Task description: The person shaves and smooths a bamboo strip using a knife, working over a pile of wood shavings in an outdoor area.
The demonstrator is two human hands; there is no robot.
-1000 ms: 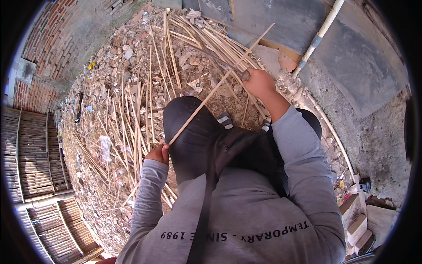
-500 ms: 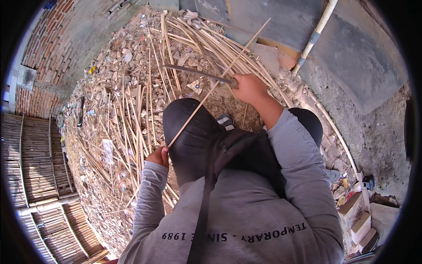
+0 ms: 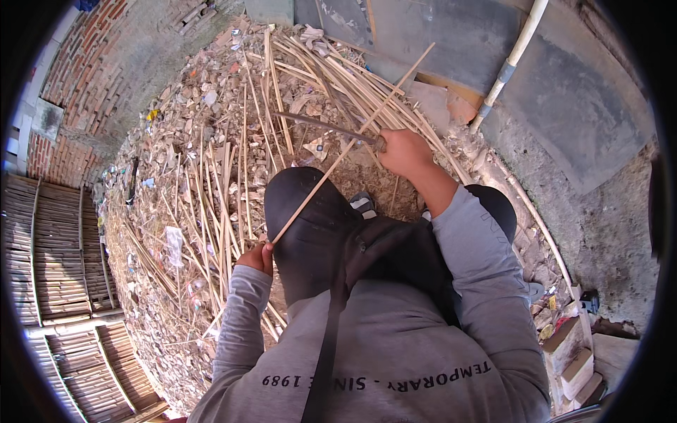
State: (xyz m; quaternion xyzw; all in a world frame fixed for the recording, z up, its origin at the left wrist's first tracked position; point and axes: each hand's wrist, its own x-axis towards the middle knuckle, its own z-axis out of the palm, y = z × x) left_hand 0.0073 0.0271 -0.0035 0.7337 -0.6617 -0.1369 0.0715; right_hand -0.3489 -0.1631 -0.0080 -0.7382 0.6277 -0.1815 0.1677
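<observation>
My left hand (image 3: 257, 258) is closed on the lower end of a long, thin bamboo strip (image 3: 308, 199), beside my left knee. The strip slants up and away to the right, past my right hand. In my right hand (image 3: 405, 152) is the handle of a long-bladed knife (image 3: 321, 123), its dark blade pointing left. Near the handle, blade and strip cross and appear to touch. My right fingers wrap round the handle and are partly hidden.
A heap of bamboo strips (image 3: 345, 67) lies ahead on littered ground, with more loose strips (image 3: 218, 204) to the left. Grey panels and a pale pole (image 3: 509, 67) stand at the right. A brick wall (image 3: 84, 77) and bamboo slat panels (image 3: 60, 247) are at the left.
The whole scene sits slightly lower in the picture. Both hands keep their grips, and the blade stays across the strip near the handle.
</observation>
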